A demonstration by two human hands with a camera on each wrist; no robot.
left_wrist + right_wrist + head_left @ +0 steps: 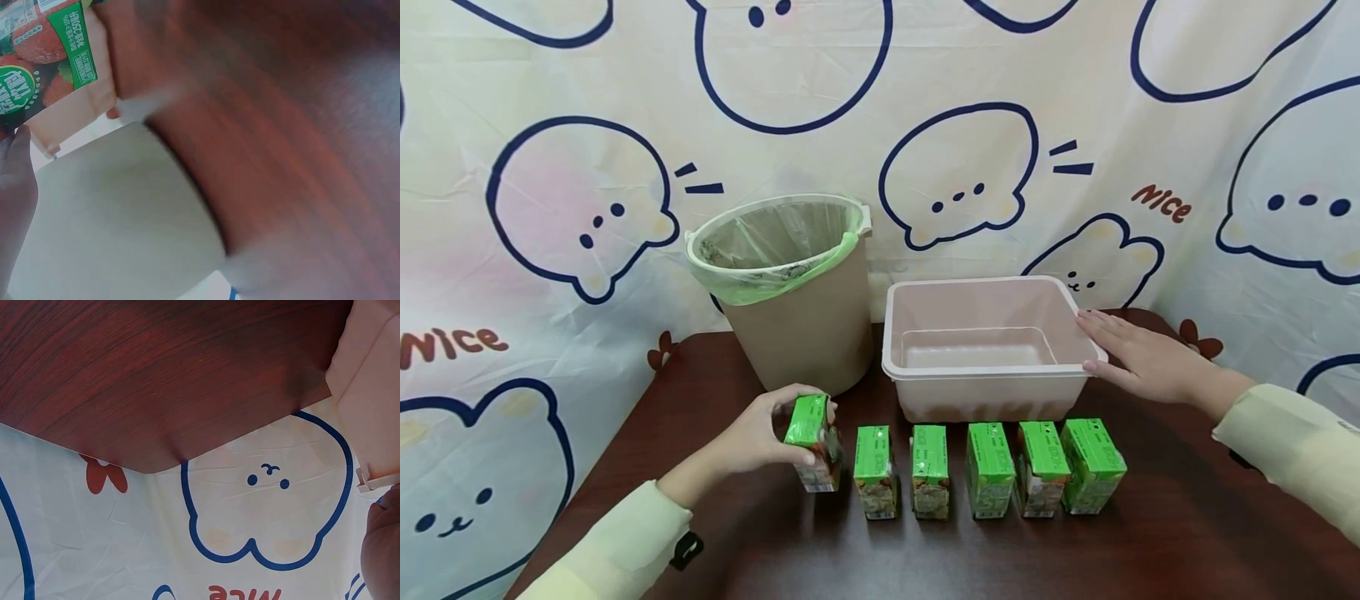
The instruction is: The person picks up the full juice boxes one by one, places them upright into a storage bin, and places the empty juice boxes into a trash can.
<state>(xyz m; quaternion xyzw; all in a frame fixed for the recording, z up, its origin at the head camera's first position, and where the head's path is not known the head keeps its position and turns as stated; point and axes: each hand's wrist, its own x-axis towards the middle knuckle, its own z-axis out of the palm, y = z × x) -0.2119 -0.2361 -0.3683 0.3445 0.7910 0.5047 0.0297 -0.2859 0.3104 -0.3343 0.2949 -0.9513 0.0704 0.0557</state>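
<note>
The drink carton [822,458] was in the lower half of the head frame, left of centre, its long axis near upright, the top leaning a little toward the picture's left. It lay just right of the palm, inside the grip: the left hand [763,433] pinched it, thumb on the near side, fingers round the far side. Whether its base touched the table [820,558] could not be told. In the left wrist view its printed side showed at upper left.

The left was plainly the nearer hand. The right hand [1142,358], at the right of the head frame, was well apart from the carton, its fingers nearly straight, resting on the right rim of the pink tub [985,400]. That tub lay up and to the right of the held carton; the bin [805,333] rose directly above it in the frame. Five more cartons [990,475] stood in a row to its right.
</note>
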